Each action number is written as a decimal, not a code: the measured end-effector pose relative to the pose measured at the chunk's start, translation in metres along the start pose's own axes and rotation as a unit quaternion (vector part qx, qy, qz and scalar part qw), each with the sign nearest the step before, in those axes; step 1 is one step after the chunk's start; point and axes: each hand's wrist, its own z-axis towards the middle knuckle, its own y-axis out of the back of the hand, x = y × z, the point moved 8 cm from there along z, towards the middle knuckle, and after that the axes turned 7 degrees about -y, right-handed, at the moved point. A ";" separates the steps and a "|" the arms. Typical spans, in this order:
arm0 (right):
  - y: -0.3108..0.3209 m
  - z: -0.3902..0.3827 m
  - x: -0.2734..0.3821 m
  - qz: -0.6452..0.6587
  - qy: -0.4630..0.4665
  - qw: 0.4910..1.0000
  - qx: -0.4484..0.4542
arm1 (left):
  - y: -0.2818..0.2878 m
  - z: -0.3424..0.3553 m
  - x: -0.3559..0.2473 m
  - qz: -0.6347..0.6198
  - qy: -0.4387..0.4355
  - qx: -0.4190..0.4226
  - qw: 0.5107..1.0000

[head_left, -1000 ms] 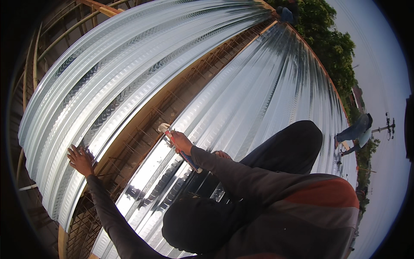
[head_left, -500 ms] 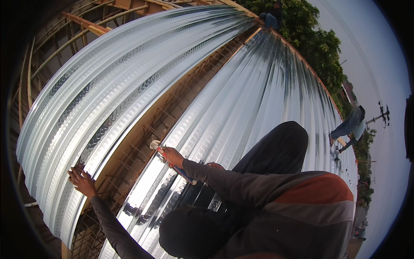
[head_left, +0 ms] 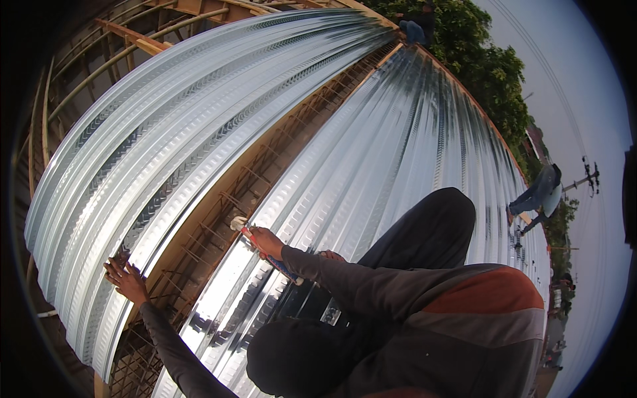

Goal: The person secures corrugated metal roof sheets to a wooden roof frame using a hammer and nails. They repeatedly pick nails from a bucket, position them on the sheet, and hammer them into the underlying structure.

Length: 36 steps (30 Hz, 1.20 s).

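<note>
My left hand (head_left: 127, 282) lies with fingers spread on the edge of the left corrugated metal sheet (head_left: 149, 172). In my right hand (head_left: 265, 243) is a hammer with a whitish metal head (head_left: 237, 223) and a red and blue handle (head_left: 284, 270). The fingers are wrapped round the handle near the head. This head is at the edge of the right corrugated metal sheet (head_left: 352, 179), beside the gap. Steel rebar (head_left: 252, 174) runs along the gap between the two sheets, over a wooden board (head_left: 188, 249).
A person (head_left: 418, 25) crouches at the far end of the sheets. Another person (head_left: 539, 196) bends over at the right edge. Bamboo poles (head_left: 86, 78) and timber stand beyond the left sheet. Trees (head_left: 478, 73) and a utility pole (head_left: 589, 176) rise behind.
Both my hands and the hammer stay in nearly the same place. The person at the far end has raised their upper body.
</note>
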 end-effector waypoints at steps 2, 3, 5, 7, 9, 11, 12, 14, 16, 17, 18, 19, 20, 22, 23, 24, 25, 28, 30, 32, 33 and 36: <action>0.006 0.002 0.009 -0.028 0.017 0.999 -0.012 | 0.001 -0.003 -0.005 0.014 -0.005 -0.010 1.000; -0.002 0.005 0.019 -0.056 0.036 0.998 -0.011 | -0.008 -0.001 0.012 0.040 0.028 0.032 0.998; -0.018 0.002 0.036 -0.078 0.051 0.996 -0.009 | -0.007 -0.003 0.028 -0.007 0.023 0.001 1.000; -0.013 -0.004 0.031 -0.090 0.072 0.993 0.002 | 0.012 0.006 0.001 -0.002 0.030 0.044 0.999; -0.028 -0.001 0.017 -0.064 0.082 0.993 0.048 | 0.059 0.014 -0.016 0.011 0.044 0.012 0.999; -0.026 -0.006 0.008 -0.079 0.000 0.996 -0.039 | 0.095 -0.008 -0.067 -0.165 0.060 -0.020 0.984; -0.037 -0.013 0.010 -0.093 -0.017 0.995 -0.032 | 0.107 -0.032 -0.092 -0.286 0.137 0.012 0.948; -0.063 -0.032 0.020 -0.140 -0.014 0.990 -0.024 | 0.133 -0.085 -0.147 -0.458 0.256 0.160 0.836; -0.106 -0.060 0.024 -0.201 0.026 0.979 0.009 | 0.163 -0.142 -0.178 -0.515 0.323 0.133 0.783; -0.125 -0.068 0.030 -0.243 0.119 0.962 0.021 | 0.173 -0.166 -0.192 -0.543 0.387 0.163 0.727; -0.145 -0.080 0.030 -0.281 0.210 0.936 0.035 | 0.181 -0.183 -0.202 -0.614 0.407 0.166 0.655; -0.167 -0.098 0.026 -0.312 0.299 0.900 0.052 | 0.195 -0.194 -0.206 -0.657 0.421 0.134 0.611; -0.196 -0.136 0.025 -0.359 0.290 0.882 0.090 | 0.191 -0.217 -0.198 -0.686 0.470 0.091 0.548; -0.230 -0.160 0.011 -0.407 0.297 0.856 0.117 | 0.197 -0.243 -0.180 -0.717 0.522 0.004 0.462; -0.246 -0.170 0.007 -0.430 0.302 0.840 0.133 | 0.209 -0.253 -0.161 -0.718 0.536 -0.043 0.442; -0.260 -0.185 0.003 -0.442 0.311 0.825 0.165 | 0.220 -0.264 -0.144 -0.717 0.548 -0.091 0.422; -0.271 -0.196 0.002 -0.409 0.283 0.843 0.204 | 0.234 -0.268 -0.128 -0.719 0.548 -0.131 0.408; -0.293 -0.217 0.001 -0.335 0.248 0.856 0.307 | 0.271 -0.281 -0.085 -0.696 0.554 -0.248 0.384; -0.309 -0.220 -0.024 -0.281 0.088 0.854 0.430 | 0.287 -0.311 -0.058 -0.641 0.578 -0.164 0.479; -0.323 -0.244 -0.039 -0.254 -0.021 0.825 0.505 | 0.299 -0.327 -0.047 -0.631 0.569 -0.136 0.509; -0.327 -0.249 -0.044 -0.261 -0.029 0.804 0.534 | 0.304 -0.329 -0.047 -0.637 0.568 -0.136 0.504; -0.336 -0.254 -0.052 -0.276 -0.048 0.759 0.587 | 0.320 -0.325 -0.049 -0.651 0.568 -0.136 0.484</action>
